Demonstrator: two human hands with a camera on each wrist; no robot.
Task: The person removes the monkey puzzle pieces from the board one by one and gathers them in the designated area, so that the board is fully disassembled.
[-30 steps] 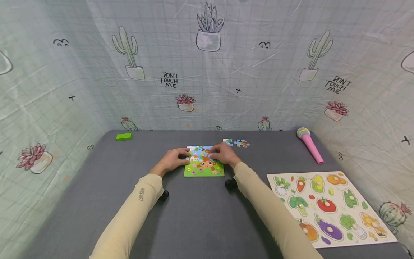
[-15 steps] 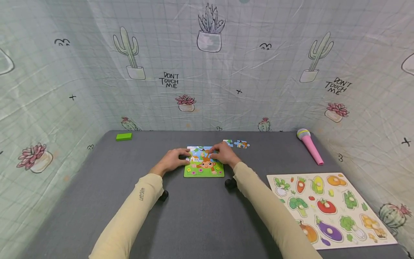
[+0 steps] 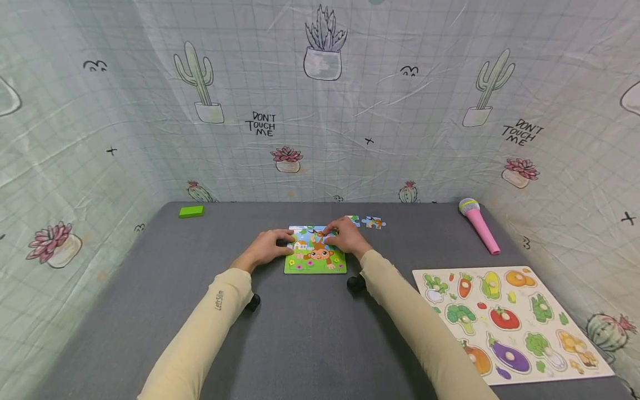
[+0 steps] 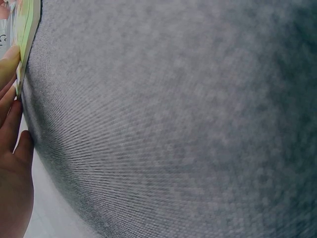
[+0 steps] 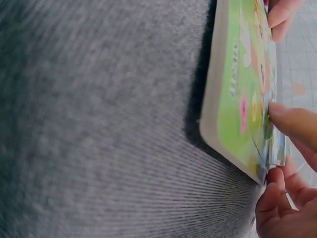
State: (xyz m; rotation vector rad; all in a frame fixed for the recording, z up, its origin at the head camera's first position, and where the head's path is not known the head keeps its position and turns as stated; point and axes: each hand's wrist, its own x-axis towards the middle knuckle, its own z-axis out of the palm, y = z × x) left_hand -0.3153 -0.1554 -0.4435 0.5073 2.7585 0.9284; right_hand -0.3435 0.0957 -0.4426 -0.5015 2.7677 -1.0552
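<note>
A jigsaw puzzle board [image 3: 314,268] with a smiling monkey, flowers and green grass lies flat at the table's middle. My left hand [image 3: 264,245] grips its left edge, with the thumb [image 4: 11,62] on top in the left wrist view. My right hand [image 3: 350,238] is over the board's upper right part. In the right wrist view, its thumb and fingers pinch a puzzle piece [image 5: 278,148] slightly raised at the board's surface; the hand hides most of it in the head view. Two loose puzzle pieces [image 3: 374,222] lie just beyond my right hand, one partly covered by it.
A vegetable knob puzzle [image 3: 520,339] lies at the right, partly behind my right sleeve. A pink toy microphone [image 3: 481,226] lies at the back right, and a green block [image 3: 191,211] at the back left. Printed fabric [image 3: 320,100] encloses the grey table [image 3: 300,344].
My right hand's fingers shift very slightly at the board's upper right. The left hand and the board stay where they were.
</note>
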